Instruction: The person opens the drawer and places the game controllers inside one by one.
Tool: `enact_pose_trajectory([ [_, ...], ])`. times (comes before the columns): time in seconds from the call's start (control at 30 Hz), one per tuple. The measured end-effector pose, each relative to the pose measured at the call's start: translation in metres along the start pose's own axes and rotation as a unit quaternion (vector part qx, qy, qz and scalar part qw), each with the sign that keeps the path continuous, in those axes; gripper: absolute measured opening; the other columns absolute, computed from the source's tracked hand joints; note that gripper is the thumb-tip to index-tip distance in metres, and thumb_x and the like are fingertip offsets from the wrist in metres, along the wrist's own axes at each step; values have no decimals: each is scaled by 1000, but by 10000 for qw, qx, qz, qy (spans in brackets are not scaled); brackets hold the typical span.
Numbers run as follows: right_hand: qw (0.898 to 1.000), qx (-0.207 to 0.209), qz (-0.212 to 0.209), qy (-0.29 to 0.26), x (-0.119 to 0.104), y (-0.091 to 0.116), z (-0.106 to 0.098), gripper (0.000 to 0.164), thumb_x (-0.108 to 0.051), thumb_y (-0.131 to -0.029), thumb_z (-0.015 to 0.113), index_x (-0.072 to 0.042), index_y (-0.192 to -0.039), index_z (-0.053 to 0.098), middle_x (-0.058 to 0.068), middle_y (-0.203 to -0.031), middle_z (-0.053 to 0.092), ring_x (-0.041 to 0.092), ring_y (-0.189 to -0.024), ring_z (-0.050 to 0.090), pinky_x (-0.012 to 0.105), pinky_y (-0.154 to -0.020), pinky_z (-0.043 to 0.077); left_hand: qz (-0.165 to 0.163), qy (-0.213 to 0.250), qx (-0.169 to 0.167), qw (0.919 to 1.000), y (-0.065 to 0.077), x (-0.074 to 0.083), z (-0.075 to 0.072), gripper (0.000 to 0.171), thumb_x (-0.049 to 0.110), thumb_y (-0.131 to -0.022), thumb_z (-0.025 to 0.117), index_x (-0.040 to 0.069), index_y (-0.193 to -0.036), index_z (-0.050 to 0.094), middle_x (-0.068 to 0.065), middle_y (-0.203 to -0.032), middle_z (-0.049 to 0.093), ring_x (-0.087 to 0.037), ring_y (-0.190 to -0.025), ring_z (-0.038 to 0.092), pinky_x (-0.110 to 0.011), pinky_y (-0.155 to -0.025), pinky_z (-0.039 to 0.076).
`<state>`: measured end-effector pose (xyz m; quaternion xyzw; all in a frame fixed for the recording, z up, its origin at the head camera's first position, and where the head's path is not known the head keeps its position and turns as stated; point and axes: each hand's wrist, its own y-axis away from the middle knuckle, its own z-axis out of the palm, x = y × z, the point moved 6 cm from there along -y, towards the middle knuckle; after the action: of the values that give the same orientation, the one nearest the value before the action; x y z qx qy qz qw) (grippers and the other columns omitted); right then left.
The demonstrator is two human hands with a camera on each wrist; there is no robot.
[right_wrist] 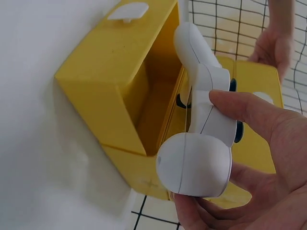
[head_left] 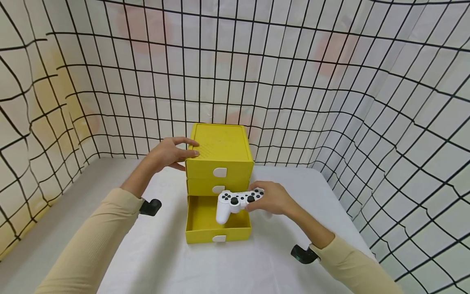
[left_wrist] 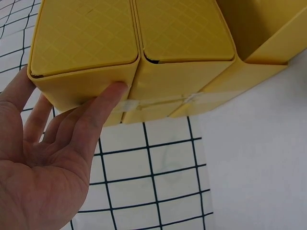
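Observation:
A yellow three-drawer box (head_left: 224,143) stands on the white table, with white tabs on its drawer fronts. Its bottom drawer (head_left: 198,236) is pulled out, and the two upper ones are closed. My right hand (head_left: 273,199) grips a white game controller (head_left: 223,210) by its right side, above the open drawer. In the right wrist view, thumb and fingers hold the controller (right_wrist: 204,163) on either side, beside the drawer's opening (right_wrist: 153,105). My left hand (head_left: 165,155) rests at the box's upper left edge; in the left wrist view its extended fingers (left_wrist: 98,112) touch the side.
A white tablecloth (head_left: 161,253) covers the surface. Black wire grid (head_left: 235,53) rises behind the box and along both sides, with pale fabric behind it. Dark wrist cameras (head_left: 150,207) show near both sleeves.

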<state>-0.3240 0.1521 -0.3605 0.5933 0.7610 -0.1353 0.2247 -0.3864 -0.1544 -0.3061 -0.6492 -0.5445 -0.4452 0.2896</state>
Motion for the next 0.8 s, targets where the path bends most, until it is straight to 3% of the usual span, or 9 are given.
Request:
enact_pose_trajectory([
  [0.23, 9998, -32, -154, 83, -13, -8, 11, 47, -43, -70, 89, -24, -110, 73, -1, -111, 70, 20, -94, 58, 29, -70, 51, 25, 20, 44, 10000, -3, -1, 0, 51, 35, -93, 76, 22, -139, 59, -13, -131, 66, -31, -118, 67, -40, -82, 64],
  [0.8, 9991, -109, -397, 138, -23, -17, 43, 46, -43, -70, 90, -19, -106, 74, -1, -103, 69, 19, -91, 57, 27, -68, 52, 5, 30, 13, 10000, -3, -2, -1, 51, 36, -93, 75, 23, -140, 58, -13, -132, 66, -31, -119, 66, -40, -83, 64],
])
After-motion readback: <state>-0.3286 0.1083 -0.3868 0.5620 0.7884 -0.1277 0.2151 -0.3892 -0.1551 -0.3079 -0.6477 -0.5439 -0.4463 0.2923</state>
